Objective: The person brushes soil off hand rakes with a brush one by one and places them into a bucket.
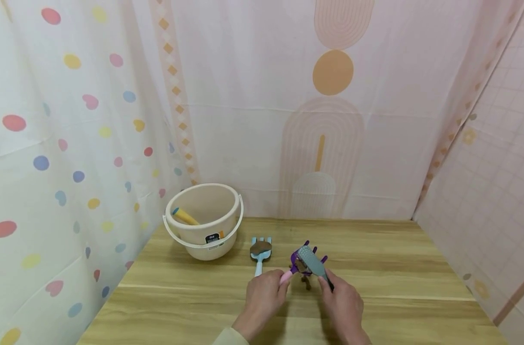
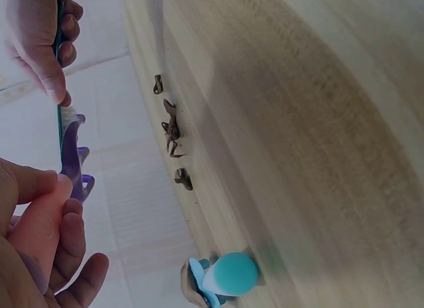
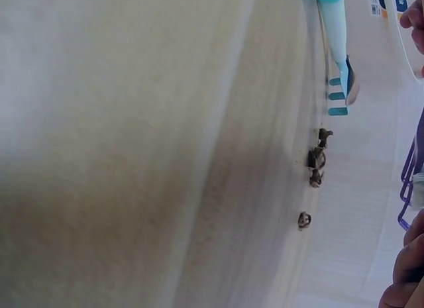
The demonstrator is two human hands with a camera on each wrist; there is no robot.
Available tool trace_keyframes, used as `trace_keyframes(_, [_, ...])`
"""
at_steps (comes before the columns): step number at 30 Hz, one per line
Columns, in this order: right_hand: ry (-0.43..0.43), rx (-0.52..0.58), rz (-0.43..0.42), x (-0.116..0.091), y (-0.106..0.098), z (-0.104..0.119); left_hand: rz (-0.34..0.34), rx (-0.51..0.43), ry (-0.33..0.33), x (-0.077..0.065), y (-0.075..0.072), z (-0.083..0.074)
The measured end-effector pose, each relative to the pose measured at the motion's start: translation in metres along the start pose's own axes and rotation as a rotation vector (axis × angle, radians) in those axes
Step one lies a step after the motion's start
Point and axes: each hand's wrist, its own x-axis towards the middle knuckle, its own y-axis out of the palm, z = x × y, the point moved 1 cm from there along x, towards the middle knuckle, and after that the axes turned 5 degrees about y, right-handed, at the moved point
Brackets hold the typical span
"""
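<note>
At five o'clock, head view, gripping a pink-handled purple plastic rake (image 1: 294, 258) in left hand (image 1: 263, 293), a flat grey-green brush (image 1: 312, 261) in right hand (image 1: 344, 302). From left wrist, seeing white bristles (image 2: 68, 116) against the rake; from head only, a yellow tube (image 1: 185, 216) inside the round cream bucket (image 1: 190, 235), eight o'clock.

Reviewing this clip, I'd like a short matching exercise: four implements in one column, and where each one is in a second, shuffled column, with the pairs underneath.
Column one
1. Purple pronged rake with a pink handle
2. Grey-green brush with white bristles
3. Light-blue pronged fork
4. Yellow handle with a blue tip

Column two
A. Inside the cream plastic bucket
B. Held in the right hand
C. On the wood-grain tabletop, with brown matter on its head
D. Held in the left hand

Pairs: 1-D, 2-B, 3-C, 4-A
</note>
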Motion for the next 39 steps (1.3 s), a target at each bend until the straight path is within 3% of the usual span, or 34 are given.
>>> trace_keyframes(20, [0.017, -0.046, -0.045, 0.004, -0.004, -0.004, -0.017, 0.0, -0.024, -0.004, 0.004, 0.002])
trace_keyframes(27, [-0.057, 0.045, -0.015, 0.004, -0.004, 0.002, 0.009, -0.038, -0.078, 0.001, 0.0, 0.002])
trace_keyframes(31, [-0.063, 0.07, -0.056, 0.001, -0.003, 0.003, 0.03, -0.051, -0.094, 0.002, -0.001, 0.002])
trace_keyframes(35, [-0.121, 0.086, -0.096, 0.0, -0.002, 0.005, 0.023, -0.037, -0.093, 0.001, 0.0, 0.002])
trace_keyframes(39, [-0.121, 0.037, -0.038, 0.0, 0.0, 0.006, 0.022, -0.038, -0.071, 0.001, -0.001, 0.0])
